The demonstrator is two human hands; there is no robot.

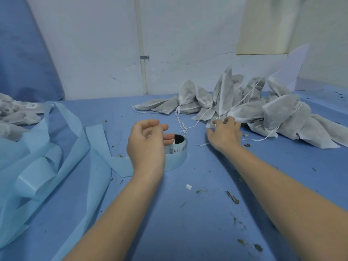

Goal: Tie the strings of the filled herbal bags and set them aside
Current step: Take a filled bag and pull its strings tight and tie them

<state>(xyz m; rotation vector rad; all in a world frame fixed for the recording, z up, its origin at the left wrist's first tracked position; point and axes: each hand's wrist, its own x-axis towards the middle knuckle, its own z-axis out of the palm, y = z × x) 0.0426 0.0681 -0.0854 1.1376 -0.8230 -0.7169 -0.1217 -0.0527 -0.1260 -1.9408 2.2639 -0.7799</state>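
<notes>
The filled herbal bags are heaped at the right centre of the frame on the blue counter. Their near edge is reached by the right hand, fingers curled; whether a string is pinched cannot be told. The left hand is held loosely curled, empty, over a label roll.

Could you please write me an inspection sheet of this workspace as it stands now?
Surface: blue table cloth, strewn with herb bits.
Job's things: heap of filled bags at right, strings loose; more bags at far left.
Clutter: label roll mid-table; pale blue backing strip piled at left; small white scrap.
Grips: left hand over the roll, fingers loosely curled, empty; right hand reaching at the heap's edge among strings, hold unclear.
Cables: nothing seen.
Surroundings: white wall with pipe.
</notes>
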